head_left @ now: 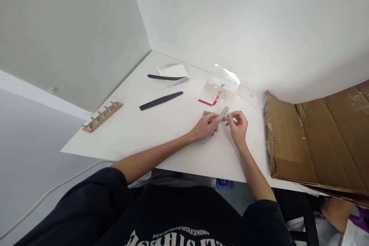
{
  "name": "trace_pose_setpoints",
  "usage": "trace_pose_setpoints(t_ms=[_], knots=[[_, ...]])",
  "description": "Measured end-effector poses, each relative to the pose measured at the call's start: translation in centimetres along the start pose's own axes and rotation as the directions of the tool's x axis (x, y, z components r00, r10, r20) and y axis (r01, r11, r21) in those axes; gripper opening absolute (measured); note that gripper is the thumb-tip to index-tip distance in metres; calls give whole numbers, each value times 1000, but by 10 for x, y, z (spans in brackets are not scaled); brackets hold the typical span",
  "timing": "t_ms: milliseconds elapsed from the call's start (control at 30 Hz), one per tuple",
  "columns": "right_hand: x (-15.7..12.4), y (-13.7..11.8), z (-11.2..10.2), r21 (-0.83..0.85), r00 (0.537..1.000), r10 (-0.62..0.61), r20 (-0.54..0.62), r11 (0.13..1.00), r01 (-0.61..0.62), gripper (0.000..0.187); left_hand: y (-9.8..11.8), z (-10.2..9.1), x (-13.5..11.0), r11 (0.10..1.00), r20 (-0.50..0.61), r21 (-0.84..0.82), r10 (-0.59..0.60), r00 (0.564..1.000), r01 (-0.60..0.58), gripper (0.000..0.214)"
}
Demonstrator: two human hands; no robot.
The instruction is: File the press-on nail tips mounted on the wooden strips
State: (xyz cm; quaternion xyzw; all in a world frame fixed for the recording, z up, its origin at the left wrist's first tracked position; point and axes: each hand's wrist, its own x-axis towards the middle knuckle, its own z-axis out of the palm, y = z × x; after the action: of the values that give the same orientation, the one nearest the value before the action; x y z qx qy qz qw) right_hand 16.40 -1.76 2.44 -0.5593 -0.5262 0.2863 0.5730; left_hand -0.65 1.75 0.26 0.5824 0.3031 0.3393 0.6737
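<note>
My left hand is closed around a grey nail file, which slants up to the right across the fingers. Close beside its upper end, my right hand has thumb and fingertips pinched together. Something small and pale seems to sit at those fingertips, too small to name. A bit of light brown wood with a metal fitting shows behind my left fingers; the rest is hidden by the hand. Just beyond the hands lie a clear plastic case with pale pieces and a bent red strip.
Two black nail files lie left of the hands, one partly over a clear packet. A wooden strip with metal pegs rests near the table's left edge. Cardboard stands at the right. White walls border the table.
</note>
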Motion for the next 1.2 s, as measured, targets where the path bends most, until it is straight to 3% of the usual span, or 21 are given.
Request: trace_pose_setpoints(t_ms=[200,433,700,967,1067,1200], knots=[[-7,6,4,-243,991,-104,85,962,122,18,-2,1,-5,988,-42,153,10,999,-4,29],[-8,9,1,-260,976,-184,112,943,208,16,2,1,-7,990,-58,139,-4,998,12,25],[-7,-3,3,-64,995,47,86,997,-42,18,8,2,-6,991,-81,134,21,996,-10,27],[3,-6,-6,3,959,252,130,967,-255,37,4,2,-6,974,-102,227,47,994,-23,31],[0,-6,-6,-56,952,260,161,966,-254,41,2,2,-6,963,-87,266,74,993,-49,31],[-8,-8,-2,-220,972,182,149,964,-147,40,0,3,-6,957,-76,287,74,994,-50,32]])
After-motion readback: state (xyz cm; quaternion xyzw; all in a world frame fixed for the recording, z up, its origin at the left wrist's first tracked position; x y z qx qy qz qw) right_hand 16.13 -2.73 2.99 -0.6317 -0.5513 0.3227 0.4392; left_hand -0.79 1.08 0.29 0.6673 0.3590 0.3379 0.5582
